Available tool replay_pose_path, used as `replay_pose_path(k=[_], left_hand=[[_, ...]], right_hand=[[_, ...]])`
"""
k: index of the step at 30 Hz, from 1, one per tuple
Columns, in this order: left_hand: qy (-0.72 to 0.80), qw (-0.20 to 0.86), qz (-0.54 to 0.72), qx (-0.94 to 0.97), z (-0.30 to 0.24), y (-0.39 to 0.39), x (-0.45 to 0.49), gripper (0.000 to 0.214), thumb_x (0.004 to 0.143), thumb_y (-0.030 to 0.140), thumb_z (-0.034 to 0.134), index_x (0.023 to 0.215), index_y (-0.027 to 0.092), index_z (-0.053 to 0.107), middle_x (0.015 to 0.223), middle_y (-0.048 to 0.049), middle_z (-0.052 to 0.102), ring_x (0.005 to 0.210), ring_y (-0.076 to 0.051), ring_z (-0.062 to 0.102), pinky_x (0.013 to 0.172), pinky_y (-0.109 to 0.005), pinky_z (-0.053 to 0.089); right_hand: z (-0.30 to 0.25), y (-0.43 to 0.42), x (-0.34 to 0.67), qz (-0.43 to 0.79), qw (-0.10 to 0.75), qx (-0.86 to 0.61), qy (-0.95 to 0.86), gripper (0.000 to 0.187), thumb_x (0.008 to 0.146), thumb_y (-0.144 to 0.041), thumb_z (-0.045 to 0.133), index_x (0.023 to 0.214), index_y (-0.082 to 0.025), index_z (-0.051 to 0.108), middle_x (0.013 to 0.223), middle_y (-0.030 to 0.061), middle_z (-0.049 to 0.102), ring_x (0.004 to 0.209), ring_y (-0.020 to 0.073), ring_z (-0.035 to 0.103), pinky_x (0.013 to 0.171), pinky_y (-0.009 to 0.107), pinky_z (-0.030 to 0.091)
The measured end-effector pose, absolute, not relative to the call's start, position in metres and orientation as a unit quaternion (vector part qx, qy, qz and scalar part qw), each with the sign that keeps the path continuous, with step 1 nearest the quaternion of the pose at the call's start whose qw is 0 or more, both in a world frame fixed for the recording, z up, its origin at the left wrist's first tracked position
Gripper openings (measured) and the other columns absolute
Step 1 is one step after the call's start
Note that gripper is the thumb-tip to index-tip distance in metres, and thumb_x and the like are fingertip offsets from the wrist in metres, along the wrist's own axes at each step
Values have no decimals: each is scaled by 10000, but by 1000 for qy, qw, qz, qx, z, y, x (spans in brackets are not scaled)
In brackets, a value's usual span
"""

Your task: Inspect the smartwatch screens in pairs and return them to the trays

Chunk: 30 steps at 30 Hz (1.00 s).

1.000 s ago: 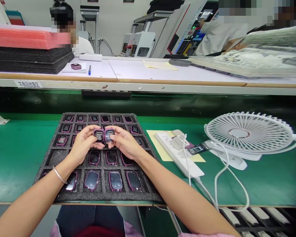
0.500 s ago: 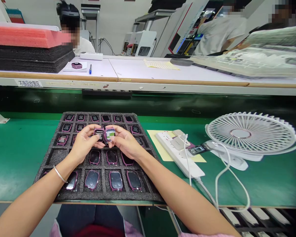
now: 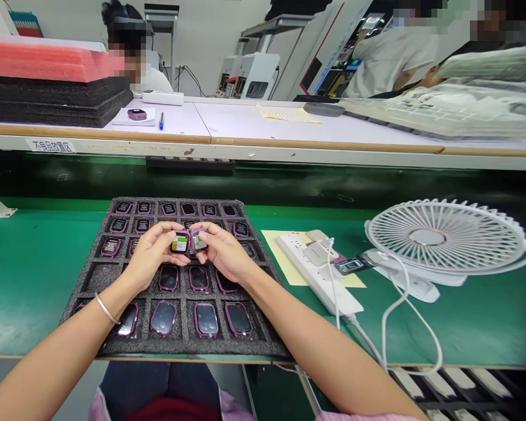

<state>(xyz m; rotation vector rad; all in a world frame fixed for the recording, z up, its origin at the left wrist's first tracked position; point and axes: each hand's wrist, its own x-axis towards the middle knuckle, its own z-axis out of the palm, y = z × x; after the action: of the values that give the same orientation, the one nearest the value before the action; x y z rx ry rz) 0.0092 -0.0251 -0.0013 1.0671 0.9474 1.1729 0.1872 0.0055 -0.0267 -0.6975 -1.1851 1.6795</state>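
Above a dark grey foam tray (image 3: 92, 304), my left hand (image 3: 155, 248) is closed on a purple-framed smartwatch body (image 3: 179, 242) whose lit screen shows green, white and some red. Right beside it, my right hand (image 3: 221, 248) grips a second smartwatch body (image 3: 199, 240), its thumb over part of the lit screen. The two held watches are side by side, nearly touching. Several strapless purple watch bodies (image 3: 206, 320) lie in the tray's compartments, those in the far rows with text on dark screens, the near ones blank. My hands and forearms hide some compartments.
Right of the tray are a white power strip (image 3: 298, 254) on yellow paper, a dark plugged-in device (image 3: 353, 265), looping white cables and a white fan (image 3: 442, 237). A raised shelf (image 3: 245, 123) behind carries stacked foam (image 3: 48, 99). Other people are beyond it.
The left watch's screen has gone from white text on black to a coloured display. The right watch has turned slightly, and my right thumb has shifted up over its screen.
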Motion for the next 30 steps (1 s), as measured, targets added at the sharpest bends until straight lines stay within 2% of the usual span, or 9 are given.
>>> replay_pose_path(k=[3, 9, 17, 25, 30], left_hand=[[401, 614, 504, 456, 0, -25, 8, 296, 780, 348, 664, 1013, 172, 616, 823, 4, 673, 572, -188, 732, 572, -301, 609], [404, 611, 504, 458, 0, -25, 8, 293, 741, 273, 664, 1016, 184, 616, 847, 17, 666, 570, -183, 733, 580, -302, 609], [403, 609, 502, 463, 1, -26, 9, 311, 725, 258, 666, 1021, 183, 612, 830, 27, 666, 573, -183, 737, 588, -298, 616], [411, 605, 504, 460, 1, -26, 9, 318, 723, 256, 672, 1021, 177, 595, 842, 23, 678, 556, -172, 731, 570, -282, 617], [405, 606, 508, 459, 1, -26, 8, 326, 725, 249, 674, 1033, 180, 594, 846, 23, 676, 566, -174, 733, 568, -282, 617]], right_hand=[[-27, 6, 187, 693, 469, -282, -469, 292, 805, -416, 740, 983, -194, 675, 757, -15, 622, 530, 89, 535, 470, 222, 437], [-24, 3, 190, 685, 462, -284, -486, 308, 746, -306, 791, 1010, -210, 664, 815, -23, 630, 529, 77, 532, 498, 235, 455], [-27, 4, 189, 677, 460, -285, -499, 334, 750, -313, 804, 1031, -212, 654, 803, -34, 622, 523, 69, 525, 501, 228, 439], [-26, 3, 191, 685, 454, -272, -501, 354, 714, -218, 773, 1046, -216, 651, 852, -23, 636, 566, 85, 553, 529, 240, 466], [-23, 2, 191, 687, 453, -273, -500, 319, 743, -249, 747, 1048, -213, 660, 813, -16, 653, 561, 101, 579, 546, 255, 475]])
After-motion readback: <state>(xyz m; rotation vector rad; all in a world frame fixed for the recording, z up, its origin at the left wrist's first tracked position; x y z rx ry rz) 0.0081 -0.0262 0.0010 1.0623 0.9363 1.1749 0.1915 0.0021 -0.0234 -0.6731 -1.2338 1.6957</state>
